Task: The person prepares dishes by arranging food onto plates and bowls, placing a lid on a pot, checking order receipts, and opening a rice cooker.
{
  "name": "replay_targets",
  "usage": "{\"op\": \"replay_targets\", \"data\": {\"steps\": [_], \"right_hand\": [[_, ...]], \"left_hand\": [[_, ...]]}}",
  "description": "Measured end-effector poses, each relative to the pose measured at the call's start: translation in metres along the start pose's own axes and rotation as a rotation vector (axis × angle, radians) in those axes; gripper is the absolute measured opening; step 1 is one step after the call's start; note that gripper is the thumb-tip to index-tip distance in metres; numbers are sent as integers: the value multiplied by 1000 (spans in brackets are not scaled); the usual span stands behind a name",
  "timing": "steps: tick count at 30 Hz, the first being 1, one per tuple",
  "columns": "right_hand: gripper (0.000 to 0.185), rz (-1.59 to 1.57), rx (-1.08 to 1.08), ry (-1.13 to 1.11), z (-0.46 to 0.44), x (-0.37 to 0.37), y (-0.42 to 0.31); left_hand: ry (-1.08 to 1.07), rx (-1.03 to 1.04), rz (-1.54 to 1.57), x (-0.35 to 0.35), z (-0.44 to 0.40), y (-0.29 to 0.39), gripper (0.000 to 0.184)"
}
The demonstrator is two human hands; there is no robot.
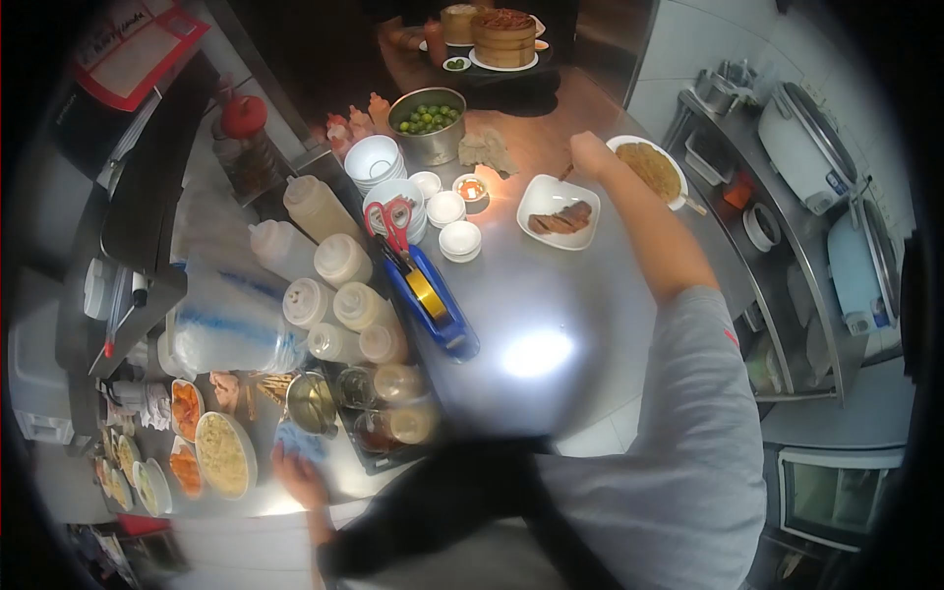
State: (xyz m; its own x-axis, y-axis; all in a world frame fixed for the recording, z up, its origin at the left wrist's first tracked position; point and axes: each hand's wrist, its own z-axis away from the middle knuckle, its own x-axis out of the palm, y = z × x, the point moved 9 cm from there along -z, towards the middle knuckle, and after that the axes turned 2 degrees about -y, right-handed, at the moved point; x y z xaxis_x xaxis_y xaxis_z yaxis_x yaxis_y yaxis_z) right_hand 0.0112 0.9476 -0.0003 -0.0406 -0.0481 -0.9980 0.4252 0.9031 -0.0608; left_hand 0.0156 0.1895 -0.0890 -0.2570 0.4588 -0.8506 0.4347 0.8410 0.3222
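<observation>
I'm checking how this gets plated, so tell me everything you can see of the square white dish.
The square white dish has rounded corners and a raised rim, smooth like ceramic or hard plastic. Browned meat, apparently sliced, lies inside; bare white shows above it. The dish stands upright on the metal counter, between small white cups and a plate of brown food. The right hand is by its far right corner; contact is unclear.
</observation>
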Motion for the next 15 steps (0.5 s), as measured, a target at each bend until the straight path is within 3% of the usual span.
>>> {"op": "replay_targets", "data": {"steps": [4, 7, 10, 12, 14, 15], "right_hand": [[14, 45, -163, 14, -54, 53, 15], [27, -10, -64, -139, -44, 65, -3], [28, 68, -93, 22, -35, 46, -54], [36, 204, -469, 331, -43, 47, -111], [30, -109, -603, 260, -4, 12, -193], [26, -67, -533, 14, -7, 35, -226]], "left_hand": [[-9, -9, -20, 2, 4, -7, 18], [-11, -31, -33, 4, 3, -10, 17], [-19, -55, -45, 4, 2, -12, 19], [-9, -52, -34, 2, 1, -10, 20], [0, -75, 2, 1, 1, -11, 21], [-1, -95, 3, -4, 6, -10, 21]]}}
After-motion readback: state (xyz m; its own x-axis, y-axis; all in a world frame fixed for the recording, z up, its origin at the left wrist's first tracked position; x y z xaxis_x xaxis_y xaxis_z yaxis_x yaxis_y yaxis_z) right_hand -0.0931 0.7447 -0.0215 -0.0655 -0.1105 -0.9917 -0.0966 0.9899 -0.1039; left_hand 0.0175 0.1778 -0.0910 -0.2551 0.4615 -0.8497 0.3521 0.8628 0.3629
